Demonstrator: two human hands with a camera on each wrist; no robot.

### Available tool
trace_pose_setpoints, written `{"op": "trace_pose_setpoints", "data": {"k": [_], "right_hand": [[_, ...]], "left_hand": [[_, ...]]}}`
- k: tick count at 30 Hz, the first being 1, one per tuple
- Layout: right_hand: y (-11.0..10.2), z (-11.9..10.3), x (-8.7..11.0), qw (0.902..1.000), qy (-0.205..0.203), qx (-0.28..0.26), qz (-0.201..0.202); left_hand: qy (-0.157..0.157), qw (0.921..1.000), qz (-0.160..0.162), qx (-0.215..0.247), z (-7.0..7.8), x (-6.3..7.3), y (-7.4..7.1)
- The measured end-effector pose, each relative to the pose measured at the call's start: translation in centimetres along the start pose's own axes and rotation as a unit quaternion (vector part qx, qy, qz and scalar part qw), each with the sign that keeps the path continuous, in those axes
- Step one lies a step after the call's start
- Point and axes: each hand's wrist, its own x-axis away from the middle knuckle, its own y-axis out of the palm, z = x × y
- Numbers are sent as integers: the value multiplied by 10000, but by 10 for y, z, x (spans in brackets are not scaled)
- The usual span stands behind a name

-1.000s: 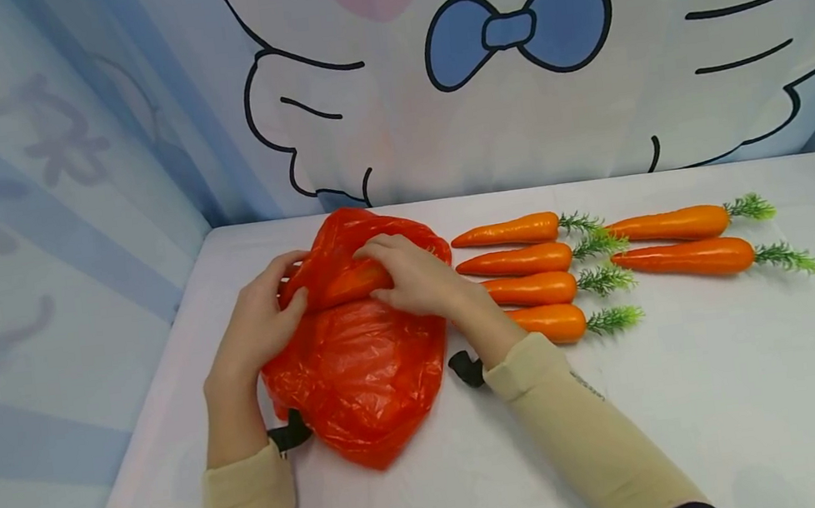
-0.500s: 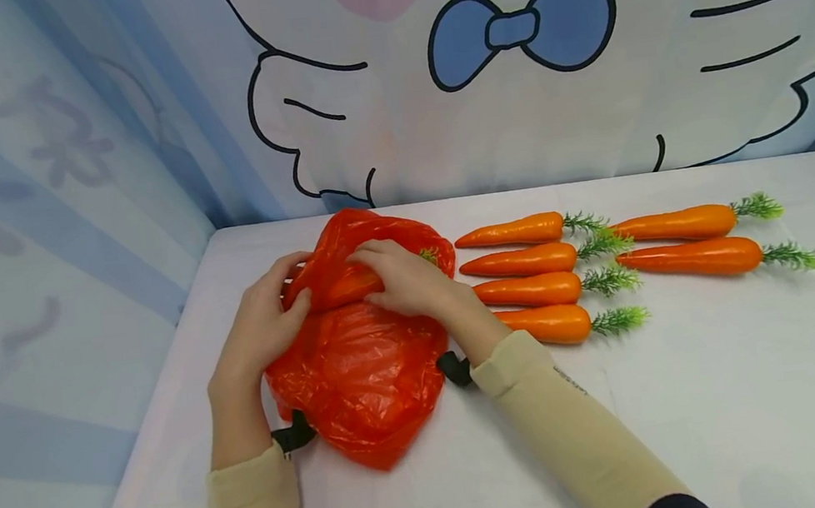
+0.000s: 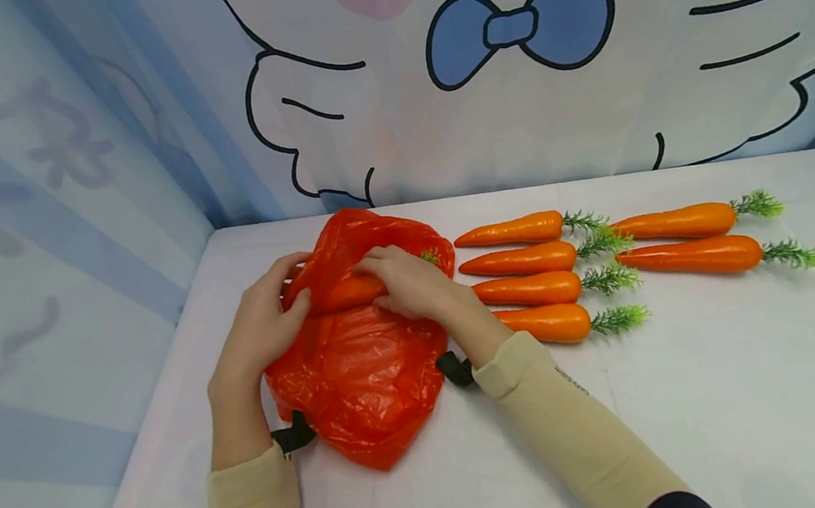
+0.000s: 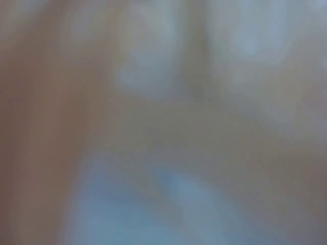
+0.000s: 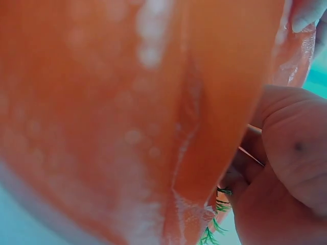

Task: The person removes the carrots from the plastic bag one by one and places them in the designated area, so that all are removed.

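Note:
A crumpled red plastic bag (image 3: 365, 384) lies at the left of the table in the head view, its mouth toward the far side. My left hand (image 3: 258, 321) holds the bag's left edge between thumb and fingers. Inside the mouth is an orange carrot (image 3: 346, 294), lying crosswise. My right hand (image 3: 414, 283) reaches into the opening and grips this carrot; its fingertips are partly hidden. Green carrot leaves (image 3: 430, 257) show behind that hand. The right wrist view has the carrot (image 5: 230, 76) close up beside my right hand (image 5: 286, 168). Heavy blur covers the left wrist view.
Several carrots (image 3: 517, 259) with green tops lie stacked in a column right of the bag. Two more carrots (image 3: 691, 259) lie farther right. A white cloth covers the table (image 3: 754, 382). Behind it hangs a printed curtain (image 3: 392, 121) with a blue bow.
My right hand has shifted slightly left, then its fingers dropped a little toward me, showing more of the carrot and the green leaves. My left hand stays on the bag's edge.

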Motion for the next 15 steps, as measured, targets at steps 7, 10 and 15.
{"op": "trace_pose_setpoints", "data": {"k": [7, 10, 15], "right_hand": [[1, -1, 1, 9999, -43, 110, 22], [1, -1, 1, 10000, -45, 85, 12], [-1, -4, 3, 9999, -105, -12, 70]], "left_hand": [[41, 10000, 26, 10, 0, 1, -1], [62, 10000, 29, -4, 0, 1, -1], [76, 10000, 46, -2, 0, 1, -2]]}}
